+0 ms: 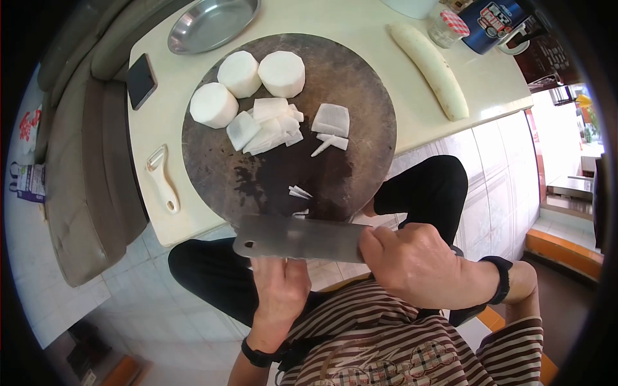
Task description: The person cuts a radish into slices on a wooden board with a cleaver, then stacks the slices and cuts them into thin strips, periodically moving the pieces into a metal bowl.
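Right hand (418, 267) was closed tight round the handle end of a broad grey steel cleaver (299, 239), blade held flat & level just off the near edge of the cream table (360, 26), over the lap. Left hand (280, 286) sat under the blade, fingers up against its flat side, palm mostly open; couldn't tell if it pinched anything. Cleaver wasn't touching any food.

On the round dark wooden chopping board (360, 83): three thick white radish rounds (239, 74) uncut at the far-left side, a loose pile of flat white slices (270, 122) just beside them, one squarish white slab (331, 119) w/ a couple of sticks to the right, & a few thin white slivers (299, 192) near the front edge, close to the blade. A long peeled white radish (431, 64) lay whole on the table, well apart from the board.

Judging by that, the cutting looked under half done: some slicing finished, v. few fine strips made, rounds + whole radish left.
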The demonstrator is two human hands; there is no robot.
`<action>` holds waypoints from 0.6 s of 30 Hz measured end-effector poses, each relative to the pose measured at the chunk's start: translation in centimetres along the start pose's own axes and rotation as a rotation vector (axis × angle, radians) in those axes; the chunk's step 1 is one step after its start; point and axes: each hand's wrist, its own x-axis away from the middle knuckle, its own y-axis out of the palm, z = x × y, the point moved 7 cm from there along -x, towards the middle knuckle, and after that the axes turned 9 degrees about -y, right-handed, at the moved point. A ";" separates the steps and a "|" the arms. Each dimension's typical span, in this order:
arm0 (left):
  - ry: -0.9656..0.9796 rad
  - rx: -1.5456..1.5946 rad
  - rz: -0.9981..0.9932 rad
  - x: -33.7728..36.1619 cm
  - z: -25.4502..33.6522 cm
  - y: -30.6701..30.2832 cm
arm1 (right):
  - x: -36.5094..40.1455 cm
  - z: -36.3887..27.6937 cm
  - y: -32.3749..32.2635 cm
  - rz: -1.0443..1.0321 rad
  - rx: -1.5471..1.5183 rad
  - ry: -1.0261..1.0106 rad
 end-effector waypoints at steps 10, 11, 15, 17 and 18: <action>0.007 0.019 0.006 0.6 -0.5 0.4 | 0.6 0.3 -0.6 0.020 -0.121 0.025; 0.020 -0.009 0.006 0.4 -0.4 0.3 | 0.6 0.1 -0.7 0.023 -0.121 0.021; -0.013 0.005 -0.030 0.8 -0.6 0.4 | 0.5 0.1 -0.6 -0.016 -0.091 0.027; 0.009 0.007 -0.024 0.6 -0.5 0.3 | 0.5 0.2 -0.2 -0.037 -0.098 0.033; 0.033 0.008 -0.018 0.5 -0.3 0.2 | 0.5 0.2 -0.2 -0.039 -0.100 0.034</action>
